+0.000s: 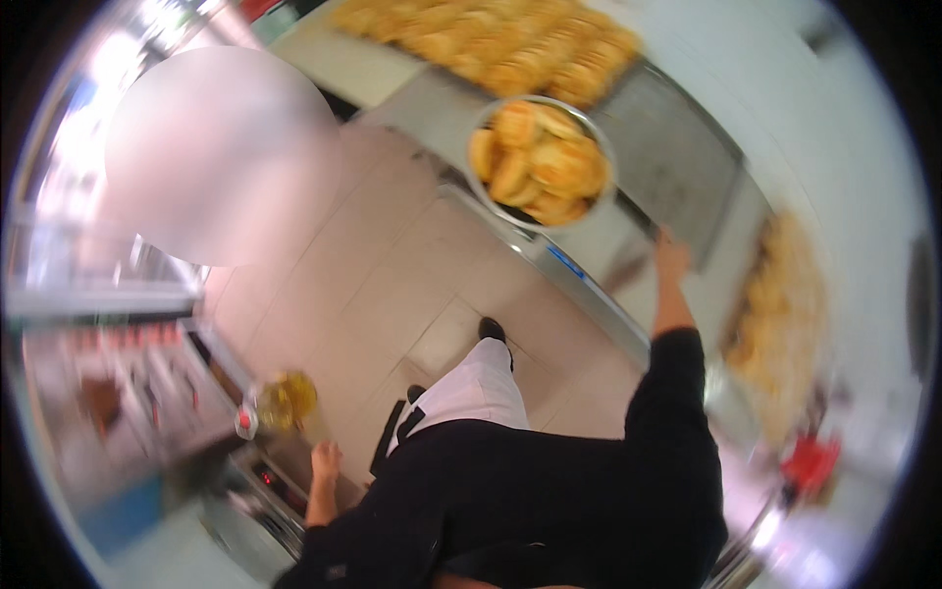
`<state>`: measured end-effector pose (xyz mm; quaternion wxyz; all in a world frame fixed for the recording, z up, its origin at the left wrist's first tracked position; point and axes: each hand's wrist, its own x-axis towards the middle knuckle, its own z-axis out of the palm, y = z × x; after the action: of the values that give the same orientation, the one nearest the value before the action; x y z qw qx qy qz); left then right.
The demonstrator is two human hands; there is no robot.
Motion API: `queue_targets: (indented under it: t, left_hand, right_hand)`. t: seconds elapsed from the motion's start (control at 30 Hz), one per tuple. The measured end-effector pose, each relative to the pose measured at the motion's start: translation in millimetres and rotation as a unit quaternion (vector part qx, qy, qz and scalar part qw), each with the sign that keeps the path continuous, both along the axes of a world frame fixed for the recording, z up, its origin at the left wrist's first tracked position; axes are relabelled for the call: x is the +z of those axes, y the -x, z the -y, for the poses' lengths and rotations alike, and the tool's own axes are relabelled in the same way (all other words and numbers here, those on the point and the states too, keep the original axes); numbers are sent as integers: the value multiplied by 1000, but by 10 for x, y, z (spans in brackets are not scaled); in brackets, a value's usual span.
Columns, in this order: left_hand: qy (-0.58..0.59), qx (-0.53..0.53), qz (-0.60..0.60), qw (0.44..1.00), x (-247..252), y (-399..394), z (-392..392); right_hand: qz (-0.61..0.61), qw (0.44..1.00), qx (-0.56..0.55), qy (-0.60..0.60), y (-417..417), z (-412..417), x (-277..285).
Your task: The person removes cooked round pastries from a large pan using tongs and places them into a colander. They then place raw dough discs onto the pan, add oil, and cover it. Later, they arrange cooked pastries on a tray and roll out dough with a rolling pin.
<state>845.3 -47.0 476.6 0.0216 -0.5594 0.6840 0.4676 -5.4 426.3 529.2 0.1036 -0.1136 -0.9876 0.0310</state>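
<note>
My right hand is over the counter, at the near edge of a flat metal baking tray; blur hides whether its fingers grip the tray. To its left stands a round metal bowl heaped with golden baked pastries, near the counter's front edge. Behind the bowl lie closely packed rows of golden pastries. My left hand hangs low by my side, fingers curled, with nothing seen in it. Beside it is a clear bottle of yellow oil with a red cap.
More pastries lie on the counter at the right, near a red object. A unit with a red digital display and a rack of utensils stand at the left. Tiled floor runs between the counters. A blurred disc covers the upper left.
</note>
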Motion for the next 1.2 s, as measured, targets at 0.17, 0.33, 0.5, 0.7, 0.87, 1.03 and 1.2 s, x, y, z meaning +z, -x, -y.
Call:
queue_targets:
  t: [0.17,0.33,0.5,0.7,0.87,1.03,1.2]
  left_hand:
    - [68,-128,151,978,718,-287,-332]
    - [43,53,151,986,770,42,-503]
    - [16,173,191,966,596,-977,-1075]
    - [138,289,313,894,499,-2078,-363]
    - [168,396,356,829,335,-3503,267]
    - [75,435,309,842,-199,-4317,756]
    - [55,409,298,860,-470,-4617,1036]
  right_hand:
    - [107,893,426,103,559,497,-296]
    - [169,909,290,247,611,1672,-390]
    - [264,854,297,336,199,2572,-339]
    - [271,815,269,436,-530,3351,345]
    - [279,799,237,477,-1678,3946,868]
    - [285,792,231,489,-2693,4458,1417]
    - [372,745,255,491,-3760,5186,1461]
